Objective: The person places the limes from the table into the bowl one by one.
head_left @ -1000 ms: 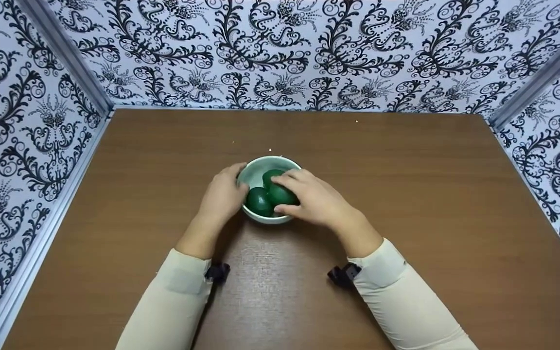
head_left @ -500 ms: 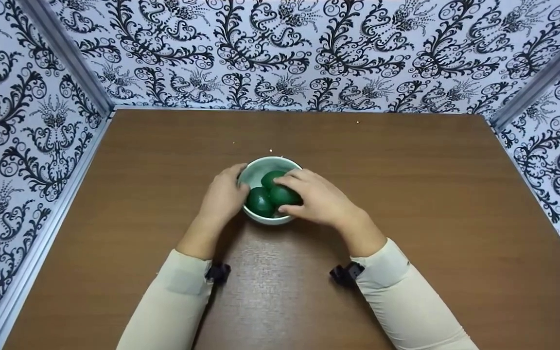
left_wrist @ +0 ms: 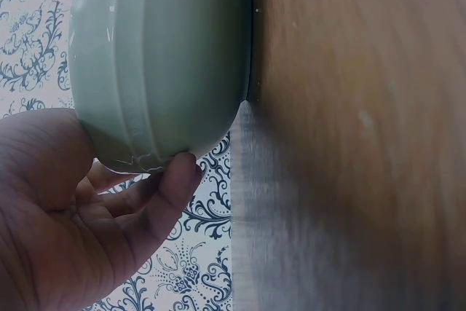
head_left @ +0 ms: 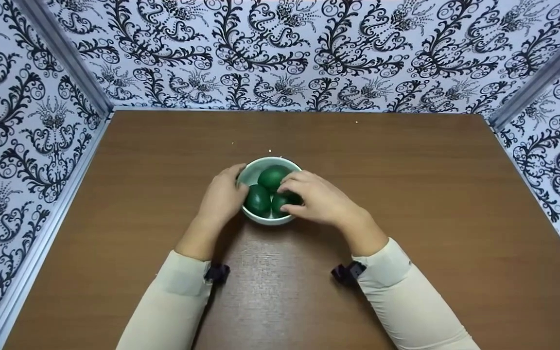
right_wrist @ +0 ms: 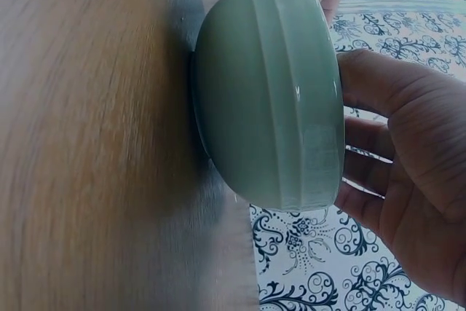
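A pale green bowl (head_left: 269,221) stands on the table, seen from its outer side in both wrist views. My left hand (head_left: 222,194) grips its left rim, with the thumb at the inside and the fingers round the outer wall. Three smooth, dark green, egg-shaped fruits lie in the bowl: one at the left (head_left: 258,200), one at the back (head_left: 274,177) and one at the right (head_left: 278,205). My right hand (head_left: 320,198) reaches over the right rim, its thumb and fingers curled round the right fruit and partly covering it. In the right wrist view its fingertips are hidden inside the bowl.
The brown wooden table (head_left: 406,184) is bordered at the back and sides by white panels (head_left: 270,48) with black scroll patterns. Small pale specks (head_left: 270,150) lie behind the bowl. Dark wrist cameras (head_left: 218,273) sit at both cuffs.
The fruit under my right hand has settled lower in the bowl, and the back fruit shows more fully. My right hand has shifted slightly right. The left hand and bowl stay put.
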A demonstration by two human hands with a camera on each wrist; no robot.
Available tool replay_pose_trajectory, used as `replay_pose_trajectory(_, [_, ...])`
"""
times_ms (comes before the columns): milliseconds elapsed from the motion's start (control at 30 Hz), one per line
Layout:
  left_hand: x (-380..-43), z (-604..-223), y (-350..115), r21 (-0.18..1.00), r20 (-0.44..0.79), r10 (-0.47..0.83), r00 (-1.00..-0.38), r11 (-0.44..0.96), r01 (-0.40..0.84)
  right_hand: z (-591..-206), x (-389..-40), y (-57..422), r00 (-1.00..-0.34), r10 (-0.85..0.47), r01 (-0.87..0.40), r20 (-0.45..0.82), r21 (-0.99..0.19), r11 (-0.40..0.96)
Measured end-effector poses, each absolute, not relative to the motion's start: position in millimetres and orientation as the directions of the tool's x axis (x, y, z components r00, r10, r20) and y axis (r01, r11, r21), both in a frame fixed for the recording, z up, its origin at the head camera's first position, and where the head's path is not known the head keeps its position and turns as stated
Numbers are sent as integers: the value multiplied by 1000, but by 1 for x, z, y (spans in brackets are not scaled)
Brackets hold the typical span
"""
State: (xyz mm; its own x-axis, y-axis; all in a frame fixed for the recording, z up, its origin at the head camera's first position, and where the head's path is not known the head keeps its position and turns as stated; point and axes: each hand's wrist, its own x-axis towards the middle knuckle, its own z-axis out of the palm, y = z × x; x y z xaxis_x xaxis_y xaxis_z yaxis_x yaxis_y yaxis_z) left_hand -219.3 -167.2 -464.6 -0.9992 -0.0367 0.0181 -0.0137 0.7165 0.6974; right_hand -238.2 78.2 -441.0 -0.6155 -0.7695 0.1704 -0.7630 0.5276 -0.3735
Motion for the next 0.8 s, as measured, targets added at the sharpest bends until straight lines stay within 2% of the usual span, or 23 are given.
replay_pose_trajectory(600, [-219, -464, -168, 697, 46, -31, -998, 717, 10, -437, -236, 88, -623, -762, -757, 175, -382, 531])
replay_pose_trajectory(800, [-218, -465, -169, 717, 19, -22, -1000, 698, -2, -433, -234, 99, -632, -757, -752, 166, -370, 546])
